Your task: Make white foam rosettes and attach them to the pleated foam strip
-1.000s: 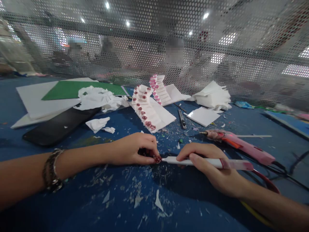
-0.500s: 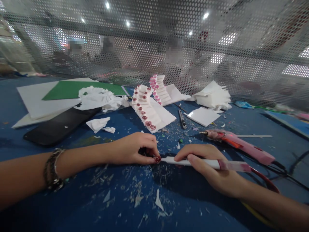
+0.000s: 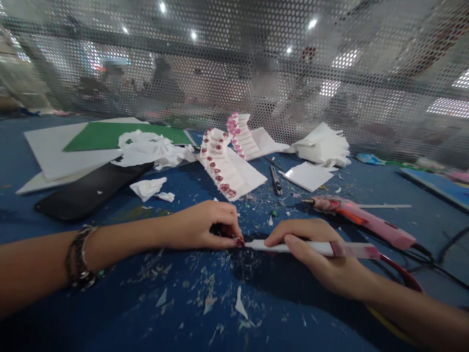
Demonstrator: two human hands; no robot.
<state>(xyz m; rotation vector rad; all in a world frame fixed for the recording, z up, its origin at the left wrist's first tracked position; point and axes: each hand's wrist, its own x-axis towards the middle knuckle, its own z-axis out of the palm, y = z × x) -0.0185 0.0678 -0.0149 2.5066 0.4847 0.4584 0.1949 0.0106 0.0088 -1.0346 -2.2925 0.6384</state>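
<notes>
My left hand [image 3: 216, 226] is closed in a pinch on a small dark red and white piece [image 3: 239, 241]. My right hand [image 3: 318, 249] grips a slim white pen-shaped tool [image 3: 318, 248] with a translucent, pink-stained rear section. The tool's narrow tip touches or nearly touches the red piece; which of the two I cannot tell. Beyond both hands stands a folded white padded strip [image 3: 234, 171] bearing rows of similar dark red pieces. Behind it is a second white strip [image 3: 249, 142] edged with pink pieces.
A pink corded tool [image 3: 388, 230] with a metal tip lies at the right. Near the strips are a utility knife [image 3: 276, 181] and a white square [image 3: 308, 176]. A black phone-like slab [image 3: 84, 195], crumpled tissue [image 3: 150, 149] and a green sheet [image 3: 110, 137] lie left. Perforated metal [image 3: 212, 58] closes the back.
Almost nothing differs. The hands, the red piece and the white tool hold the same positions; the view has shifted very slightly.
</notes>
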